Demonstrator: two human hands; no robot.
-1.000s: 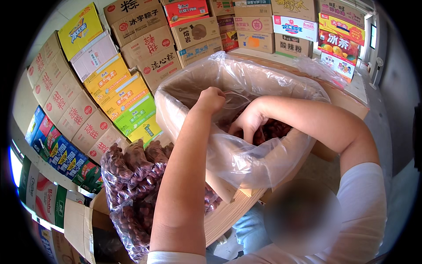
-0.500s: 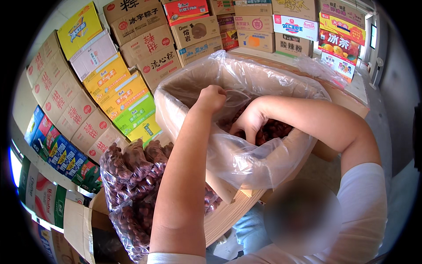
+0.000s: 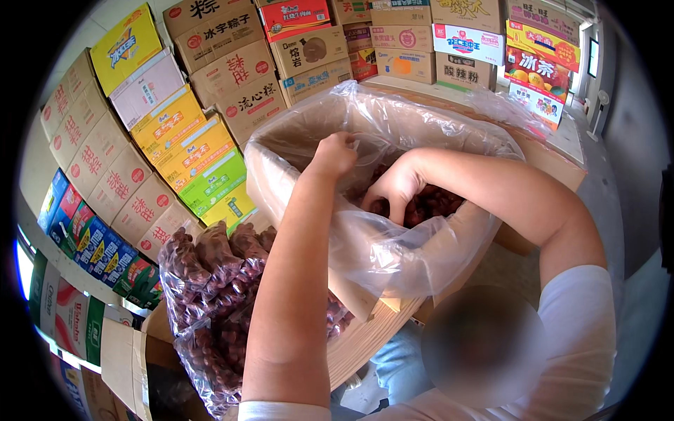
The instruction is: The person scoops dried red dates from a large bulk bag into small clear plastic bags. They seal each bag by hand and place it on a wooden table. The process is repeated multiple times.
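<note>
Dark red dates (image 3: 437, 205) lie in a large cardboard box (image 3: 270, 158) lined with a clear plastic liner (image 3: 393, 263). My left hand (image 3: 337, 151) is closed over the box's left part, pinching the rim of a small clear plastic bag (image 3: 372, 146). Just to its right, my right hand (image 3: 397, 186) reaches down among the dates with thumb and fingers curled round some of them; its fingertips are partly hidden. Left of my left forearm, filled clear bags of dates (image 3: 210, 295) are piled up, some partly behind the arm.
Stacked cartons (image 3: 239, 70) line the far side and the left. A wooden tabletop (image 3: 379, 333) shows below the lined box. An open carton (image 3: 126, 358) stands at the lower left. Loose clear plastic (image 3: 502, 109) lies beyond the box at right.
Both hands stay in nearly the same places over the box. My right hand has shifted slightly up and left among the dates, and the small bag's rim has changed shape.
</note>
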